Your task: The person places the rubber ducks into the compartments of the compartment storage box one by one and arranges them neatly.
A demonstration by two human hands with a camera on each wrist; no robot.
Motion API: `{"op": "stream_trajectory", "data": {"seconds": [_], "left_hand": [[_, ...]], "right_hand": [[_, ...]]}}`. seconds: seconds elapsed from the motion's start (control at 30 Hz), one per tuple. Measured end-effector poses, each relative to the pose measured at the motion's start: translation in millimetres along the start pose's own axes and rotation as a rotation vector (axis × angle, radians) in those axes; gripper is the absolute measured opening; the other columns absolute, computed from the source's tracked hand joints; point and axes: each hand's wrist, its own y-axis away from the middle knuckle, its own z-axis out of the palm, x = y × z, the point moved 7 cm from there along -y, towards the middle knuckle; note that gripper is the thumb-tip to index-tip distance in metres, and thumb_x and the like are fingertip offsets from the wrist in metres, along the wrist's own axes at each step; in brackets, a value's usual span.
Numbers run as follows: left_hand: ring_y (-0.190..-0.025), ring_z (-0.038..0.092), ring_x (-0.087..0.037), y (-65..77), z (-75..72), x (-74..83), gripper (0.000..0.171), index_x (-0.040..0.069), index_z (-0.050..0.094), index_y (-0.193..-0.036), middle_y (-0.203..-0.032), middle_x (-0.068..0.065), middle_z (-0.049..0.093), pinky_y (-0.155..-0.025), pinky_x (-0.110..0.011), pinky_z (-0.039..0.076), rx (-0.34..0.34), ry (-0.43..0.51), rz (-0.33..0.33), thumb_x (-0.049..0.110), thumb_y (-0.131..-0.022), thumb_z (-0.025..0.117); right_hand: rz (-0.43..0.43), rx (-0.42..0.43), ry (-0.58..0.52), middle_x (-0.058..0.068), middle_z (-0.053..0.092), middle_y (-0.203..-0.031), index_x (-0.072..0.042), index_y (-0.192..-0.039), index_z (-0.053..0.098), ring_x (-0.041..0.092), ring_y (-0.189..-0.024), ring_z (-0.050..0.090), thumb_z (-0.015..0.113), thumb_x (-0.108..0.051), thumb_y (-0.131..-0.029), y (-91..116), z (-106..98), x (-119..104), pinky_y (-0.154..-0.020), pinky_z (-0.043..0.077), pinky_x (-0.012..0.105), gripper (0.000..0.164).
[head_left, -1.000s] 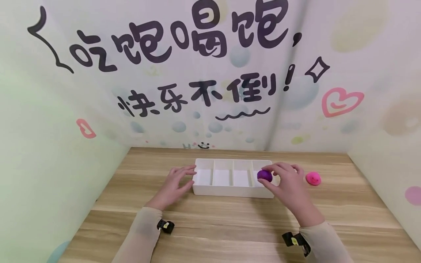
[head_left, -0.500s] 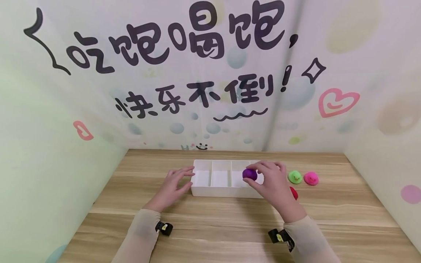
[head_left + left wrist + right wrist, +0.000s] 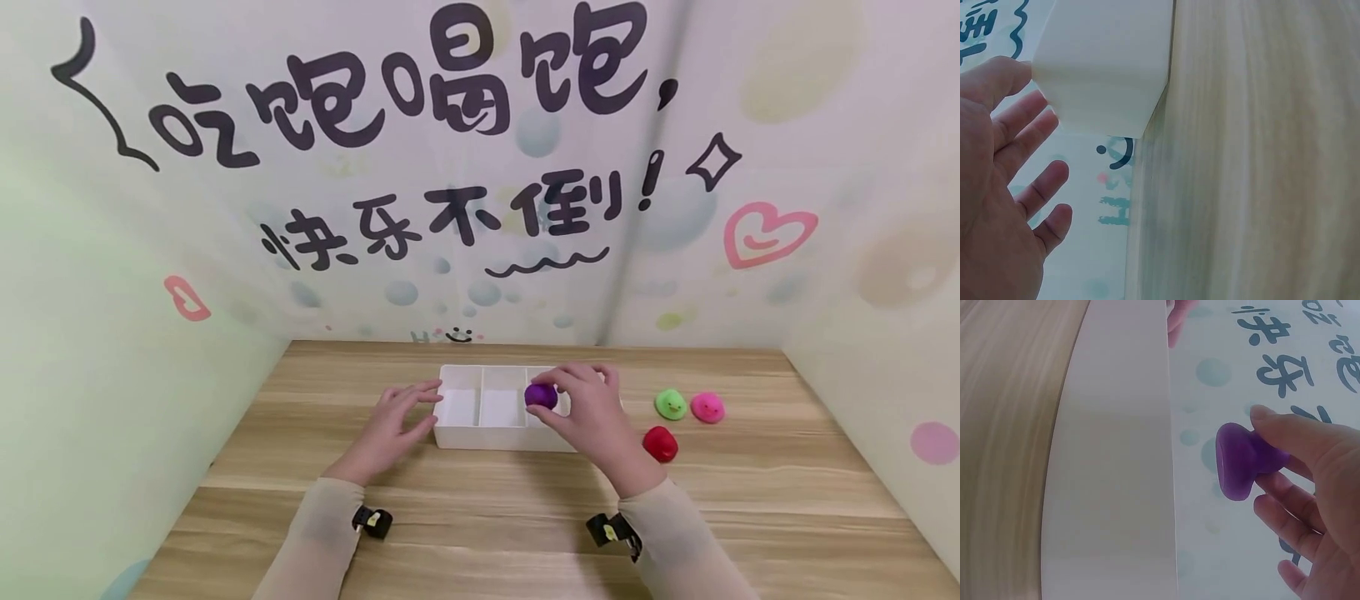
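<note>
Above the white tray (image 3: 487, 438), the right hand (image 3: 592, 417) pinches the purple toy (image 3: 541, 398), so a loosened grip could drop it askew onto a divider (image 3: 482, 400), while the left hand (image 3: 396, 423), fingers apart at the tray's left end, could jog the tray by pressing harder.

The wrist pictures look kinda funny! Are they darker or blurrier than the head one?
Head view: brightest, a soft shadow on the table beside the right hand; left wrist view: dimmer, the table's grain smeared; right wrist view: dim too, the white box has a bowed lower edge, but the purple toy looks fairly clear.
</note>
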Motion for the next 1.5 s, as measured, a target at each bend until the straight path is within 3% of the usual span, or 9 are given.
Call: {"op": "stream_trajectory", "data": {"seconds": [0.67,1.03,1.5], "left_hand": [[-0.122,0.046,-0.025,2.5,3.6,1.4,0.033,0.014,0.066,-0.132,-0.156,-0.002,0.054,-0.099,-0.050,0.042,0.001,-0.011,0.009,0.018,-0.100,0.069],[-0.125,0.046,-0.026,-6.1,-1.9,3.9,0.033,0.017,0.066,-0.133,-0.157,0.004,0.052,-0.101,-0.051,0.041,-0.002,-0.010,0.013,0.021,-0.101,0.068],[-0.122,0.047,-0.023,-1.7,-1.3,2.1,0.033,0.016,0.067,-0.133,-0.156,0.003,0.054,-0.100,-0.050,0.043,0.005,-0.015,0.020,0.019,-0.100,0.068]], "right_hand": [[-0.040,-0.042,-0.038,-0.004,0.072,-0.104,-0.022,-0.105,0.076,0.019,-0.101,0.064,0.091,-0.030,-0.080,-14.5,34.9,-24.2,-0.104,0.030,0.052,0.031],[-0.078,-0.059,-0.019,-0.004,0.072,-0.104,-0.022,-0.107,0.076,0.019,-0.105,0.064,0.090,-0.032,-0.081,-34.1,47.9,-42.7,-0.106,0.032,0.053,0.031],[-0.093,-0.071,-0.047,-0.003,0.071,-0.106,-0.022,-0.110,0.075,0.019,-0.107,0.063,0.089,-0.031,-0.083,-34.5,67.3,-56.6,-0.107,0.032,0.053,0.032]]}}
